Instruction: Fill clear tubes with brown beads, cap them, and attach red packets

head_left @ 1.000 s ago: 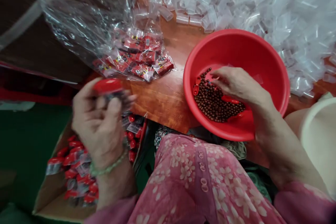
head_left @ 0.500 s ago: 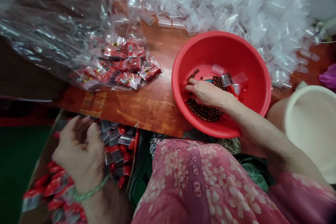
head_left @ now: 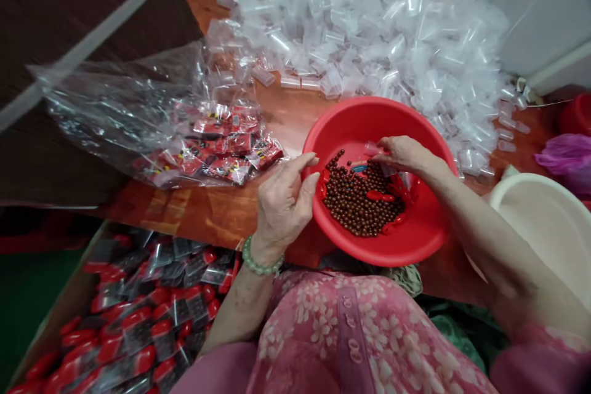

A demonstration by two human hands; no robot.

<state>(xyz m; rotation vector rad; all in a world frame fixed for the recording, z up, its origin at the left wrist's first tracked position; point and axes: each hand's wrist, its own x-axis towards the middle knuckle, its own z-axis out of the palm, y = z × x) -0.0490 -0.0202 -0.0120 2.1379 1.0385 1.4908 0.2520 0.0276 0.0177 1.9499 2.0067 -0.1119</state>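
Red-capped packs (head_left: 161, 329): about seven to eight o'clock in the view; probably light and rigid, best lifted by the cap.
Red packets (head_left: 233, 144): ten o'clock, in a clear bag (head_left: 122, 89); likely light, the film slippery, so pinch an edge.
Left hand (head_left: 282, 203): at the basin's nine o'clock rim, thumb and fingers parted, nothing visibly held.
Red basin (head_left: 355, 253): three o'clock; looks like stiff plastic, surest hold at the rolled rim.
Brown beads (head_left: 353, 206): in the basin, toward its seven o'clock; smooth, apt to roll, better scooped than pinched.
Right hand (head_left: 404, 152): inside the basin toward its one o'clock, fingers bent beside a clear tube; whether they grip it, I cannot tell.
Clear tubes (head_left: 364, 43): heaped at one o'clock; seemingly feather-light, easily squashed, so pinch gently along the sides.
Bench (head_left: 221, 209): glossy orange-brown, wood-like, probably slick.
Room: green floor (head_left: 46, 295) at eight o'clock, dark panel (head_left: 60, 18) at ten, pale wall (head_left: 549, 6) at two, cream tub (head_left: 545, 221) between three and four.
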